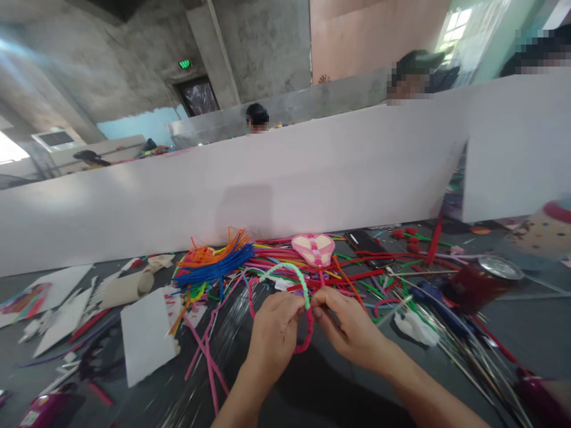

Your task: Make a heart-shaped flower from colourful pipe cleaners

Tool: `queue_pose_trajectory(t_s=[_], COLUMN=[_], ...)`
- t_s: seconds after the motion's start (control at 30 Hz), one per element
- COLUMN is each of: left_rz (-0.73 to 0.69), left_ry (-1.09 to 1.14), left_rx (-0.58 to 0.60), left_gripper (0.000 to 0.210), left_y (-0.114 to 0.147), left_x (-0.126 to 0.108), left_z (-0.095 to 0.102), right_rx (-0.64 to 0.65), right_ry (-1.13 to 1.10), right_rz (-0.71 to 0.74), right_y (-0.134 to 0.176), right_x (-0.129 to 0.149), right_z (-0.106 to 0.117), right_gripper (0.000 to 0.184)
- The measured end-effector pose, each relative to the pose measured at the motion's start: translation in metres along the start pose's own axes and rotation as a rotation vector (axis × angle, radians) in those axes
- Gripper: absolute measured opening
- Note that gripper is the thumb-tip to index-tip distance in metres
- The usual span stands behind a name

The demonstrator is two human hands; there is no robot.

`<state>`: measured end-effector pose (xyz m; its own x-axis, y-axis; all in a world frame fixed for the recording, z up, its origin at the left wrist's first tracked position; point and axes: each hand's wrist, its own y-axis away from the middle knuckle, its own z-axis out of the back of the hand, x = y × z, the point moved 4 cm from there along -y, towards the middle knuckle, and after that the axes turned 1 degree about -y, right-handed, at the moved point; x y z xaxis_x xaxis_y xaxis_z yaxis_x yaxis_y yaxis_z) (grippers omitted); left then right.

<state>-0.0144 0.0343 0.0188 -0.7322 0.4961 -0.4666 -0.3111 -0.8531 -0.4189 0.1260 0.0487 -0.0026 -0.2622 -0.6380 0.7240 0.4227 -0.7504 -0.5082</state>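
Note:
A twisted pipe cleaner, part mint green and part pinkish red, bends into an open loop in front of me. My left hand is closed on it, thumb and forefinger pinching near where the two colours meet. From the other side, my right hand pinches at the same spot; its fingertips partly hide what they grip. Just beyond my hands lies a pink and cream heart made of fuzzy stems, with a pink stalk running down behind my right fingers.
Bundles of blue pipe cleaners and orange ones lie behind the loop. A phone, a drink can, a cardboard tube and white card surround the work. A white partition stands behind; people sit beyond it.

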Motion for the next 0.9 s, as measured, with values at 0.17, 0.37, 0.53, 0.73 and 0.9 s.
queue_pose_trajectory(t_s=[0.17,0.37,0.53,0.73,0.9], left_rz=[-0.025,-0.004,-0.020,-0.015,-0.007], left_ry=[0.040,0.042,-0.069,-0.135,-0.129], left_rx=[-0.047,-0.064,-0.109,-0.159,-0.147], left_gripper=[0.019,0.020,0.019,0.018,0.018], left_y=[0.002,0.000,-0.001,0.001,0.001], left_x=[0.000,-0.002,-0.001,0.001,-0.002], left_z=[0.001,0.001,0.001,0.001,-0.001], right_rx=[0.008,0.015,-0.061,-0.130,-0.204], right_ry=[-0.301,-0.646,-0.570,-0.462,-0.226], right_rz=[-0.238,-0.402,-0.378,-0.383,-0.298], right_y=[0.001,0.001,0.001,0.000,0.001], right_x=[-0.004,-0.012,-0.013,-0.013,-0.007], right_z=[-0.005,-0.013,-0.009,-0.009,-0.004], right_gripper=[0.013,0.015,0.017,0.018,0.011])
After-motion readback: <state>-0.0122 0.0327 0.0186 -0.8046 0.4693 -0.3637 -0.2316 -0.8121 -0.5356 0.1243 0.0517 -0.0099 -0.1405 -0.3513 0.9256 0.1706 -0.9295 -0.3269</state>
